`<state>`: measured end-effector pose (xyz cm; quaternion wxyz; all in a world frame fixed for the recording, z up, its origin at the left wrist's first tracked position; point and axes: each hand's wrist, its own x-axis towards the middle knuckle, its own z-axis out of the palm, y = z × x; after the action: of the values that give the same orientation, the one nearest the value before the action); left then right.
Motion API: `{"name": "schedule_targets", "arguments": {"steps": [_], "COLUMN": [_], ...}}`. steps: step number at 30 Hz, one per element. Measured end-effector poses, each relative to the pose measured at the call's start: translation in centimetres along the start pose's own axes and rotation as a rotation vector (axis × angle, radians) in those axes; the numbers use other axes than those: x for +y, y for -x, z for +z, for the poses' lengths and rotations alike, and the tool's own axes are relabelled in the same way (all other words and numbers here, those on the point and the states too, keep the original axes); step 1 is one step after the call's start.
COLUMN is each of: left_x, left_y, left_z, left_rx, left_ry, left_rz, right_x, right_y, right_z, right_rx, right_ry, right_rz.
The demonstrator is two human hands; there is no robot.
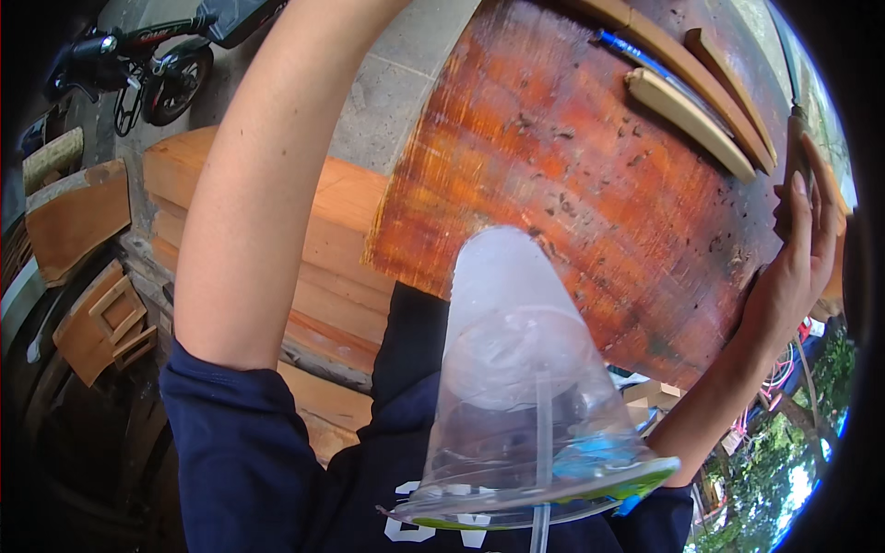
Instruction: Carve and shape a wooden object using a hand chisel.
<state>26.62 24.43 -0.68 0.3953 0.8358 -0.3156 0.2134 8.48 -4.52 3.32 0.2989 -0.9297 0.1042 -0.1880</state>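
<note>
My left forearm [253, 184] reaches up past the top edge of the picture, so my left hand is out of sight. At the far right, my right hand [807, 221] is closed around a tool with a brown handle [797, 138] and a thin dark shaft; its working end is hard to make out. Several curved wooden strips [691, 124] lie on the worn reddish-brown tabletop [553, 175], with a blue pen [636, 53] between them. Close before me is a clear plastic cup [516, 369] with a straw [544, 433] and a film-covered rim.
Dark crumbs are scattered over the tabletop. Stacked timber [346, 212] sits left of the table, near cut wooden pieces [111, 318]. A black two-wheeler [175, 83] stands on the concrete floor [378, 111] at the upper left. Trees [784, 452] show at the lower right.
</note>
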Motion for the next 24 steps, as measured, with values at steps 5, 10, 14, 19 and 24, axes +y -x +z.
{"name": "schedule_targets", "arguments": {"steps": [5, 10, 14, 19, 24], "left_x": [-0.6, -0.5, -1.4, -1.8, -1.8], "left_y": [1.1, 1.4, 1.3, 2.1, 2.7], "left_z": [0.5, -0.7, -2.0, -3.1, -4.2], "left_rx": [0.014, -0.153, -0.156, -0.2, -0.251], "left_ry": [0.045, 0.115, 0.121, 0.117, 0.094], "left_rz": [0.039, 0.041, 0.107, 0.058, 0.108], "right_x": [-1.5, -1.9, -1.6, -3.0, -3.5], "right_y": [-0.2, -1.0, -1.8, -3.1, -4.3], "right_z": [-0.2, -1.7, -2.7, -4.8, -8.2], "right_rx": [0.019, 0.017, 0.015, -0.178, -0.307], "right_ry": [-0.172, -0.196, -0.19, -0.164, -0.061], "right_rz": [0.171, 0.224, 0.213, -0.009, -0.125]}}
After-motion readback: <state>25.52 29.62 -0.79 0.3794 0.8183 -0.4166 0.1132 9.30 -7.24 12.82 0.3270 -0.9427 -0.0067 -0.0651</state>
